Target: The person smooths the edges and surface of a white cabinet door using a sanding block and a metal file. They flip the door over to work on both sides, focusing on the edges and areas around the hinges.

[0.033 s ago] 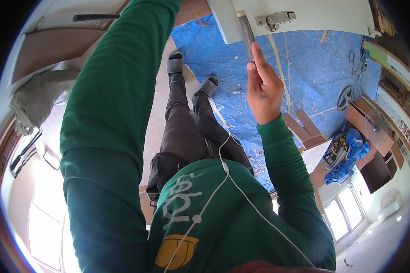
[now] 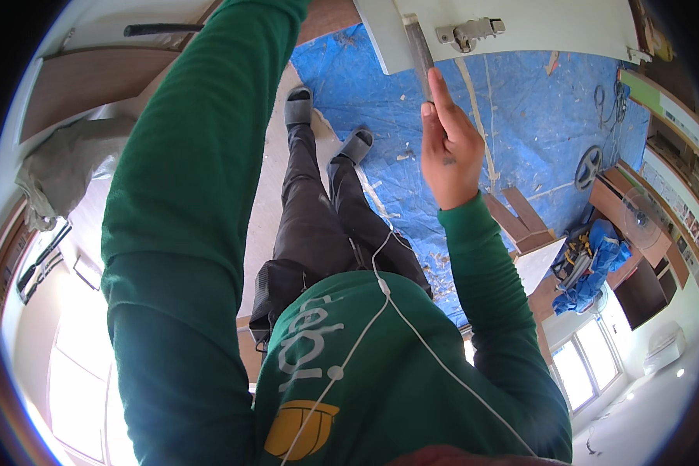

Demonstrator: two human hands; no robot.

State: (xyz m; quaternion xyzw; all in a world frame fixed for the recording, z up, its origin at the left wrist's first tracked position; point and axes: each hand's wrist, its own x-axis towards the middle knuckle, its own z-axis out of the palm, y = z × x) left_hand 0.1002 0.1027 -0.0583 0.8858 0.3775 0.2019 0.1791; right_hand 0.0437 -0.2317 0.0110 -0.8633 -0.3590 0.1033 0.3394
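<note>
My right hand point(image 2: 450, 151) is closed around a slim, dark grey flat bar-like tool point(image 2: 418, 46), index finger stretched along it. The tool's pale, worn far end reaches over a white panel point(image 2: 396, 46) at the top, close to a metal concealed hinge point(image 2: 471, 33) fixed on that panel. What the tool is exactly, I cannot make out. My left arm, in a green sleeve point(image 2: 186, 179), stretches up past the top edge, so my left hand is out of sight. Beside that sleeve a black rod-shaped handle point(image 2: 163, 29) sticks out to the left; what it belongs to is hidden.
A blue tarp point(image 2: 536, 116) with scraps and tape covers the floor ahead. Wooden boards point(image 2: 520, 221), a fan point(image 2: 641, 217) and a blue bag of tools point(image 2: 590, 260) lie to the right. A grey cloth point(image 2: 62, 163) hangs at left. A white earphone cable point(image 2: 377, 264) crosses my shirt.
My right hand and the tool have shifted very slightly upward. Everything else looks the same.
</note>
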